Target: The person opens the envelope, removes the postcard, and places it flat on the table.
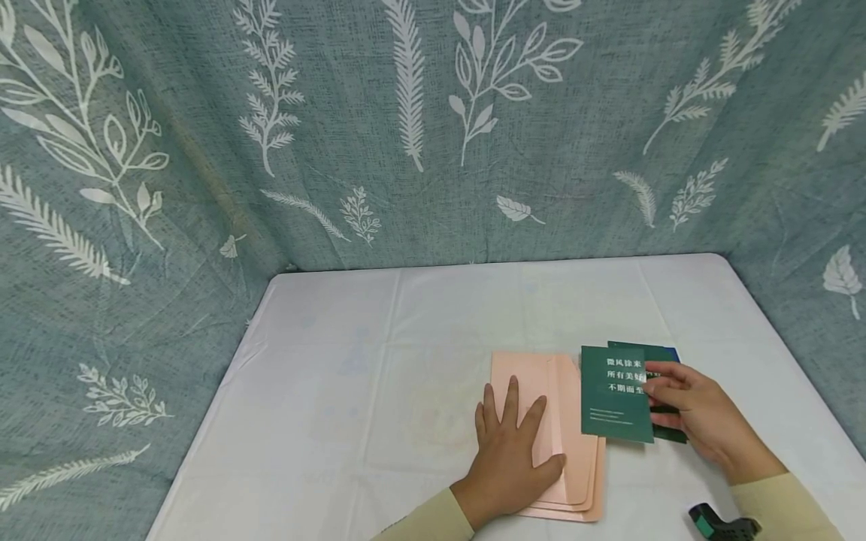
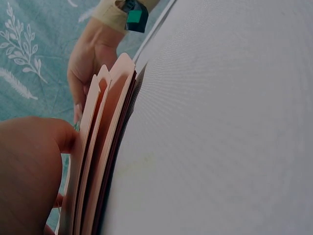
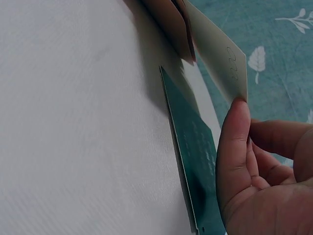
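Note:
My left hand (image 1: 510,469) rests with spread fingers on a stack of pink envelopes (image 1: 571,458). Seen edge-on in the left wrist view, the envelopes (image 2: 120,81) stand slightly apart in layers. Between thumb and fingers my right hand (image 1: 707,413) pinches the right edge of a dark green card (image 1: 612,406) printed with white Chinese lettering. That card overlaps the stack's right side in the head view. Its pale back (image 3: 220,58), marked with dark squiggles, faces the right wrist camera. More green cards (image 3: 188,142) lie on the table below the right hand, partly hidden by it.
A white cloth covers the table (image 1: 325,391). Teal curtains (image 1: 433,150) with white leaf prints hang behind it and at both sides. A black and green device (image 1: 724,526) sits at the right wrist.

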The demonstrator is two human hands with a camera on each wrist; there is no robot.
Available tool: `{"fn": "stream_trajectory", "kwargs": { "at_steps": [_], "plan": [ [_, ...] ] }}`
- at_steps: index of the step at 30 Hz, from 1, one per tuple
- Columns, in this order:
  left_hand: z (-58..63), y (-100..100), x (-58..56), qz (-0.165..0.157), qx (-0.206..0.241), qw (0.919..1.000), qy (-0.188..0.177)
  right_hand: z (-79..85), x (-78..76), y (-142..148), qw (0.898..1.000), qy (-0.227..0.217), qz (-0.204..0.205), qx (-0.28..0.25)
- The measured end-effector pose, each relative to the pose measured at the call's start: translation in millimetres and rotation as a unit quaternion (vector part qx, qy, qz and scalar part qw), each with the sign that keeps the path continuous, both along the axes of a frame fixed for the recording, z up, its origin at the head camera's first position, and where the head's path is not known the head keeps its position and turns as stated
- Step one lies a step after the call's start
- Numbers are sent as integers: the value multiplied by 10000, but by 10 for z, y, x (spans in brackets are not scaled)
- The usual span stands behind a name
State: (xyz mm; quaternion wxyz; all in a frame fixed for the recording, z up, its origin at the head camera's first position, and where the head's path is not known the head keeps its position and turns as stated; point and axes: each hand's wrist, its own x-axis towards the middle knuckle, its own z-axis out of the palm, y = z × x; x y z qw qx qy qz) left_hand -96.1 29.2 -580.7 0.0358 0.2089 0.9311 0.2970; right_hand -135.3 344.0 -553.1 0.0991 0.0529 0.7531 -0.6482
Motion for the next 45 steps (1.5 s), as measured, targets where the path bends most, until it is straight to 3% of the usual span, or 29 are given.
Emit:
{"fn": "stream_trajectory", "kwargs": {
  "at_steps": [32,45],
  "plan": [
    [18,6,-16,-81,-42,9999,67,-16,28,342,9970,97,-523,-558],
    [8,-4,-10,-78,6,9999,88,-42,6,421,9975,52,-521,480]
  ]
}}
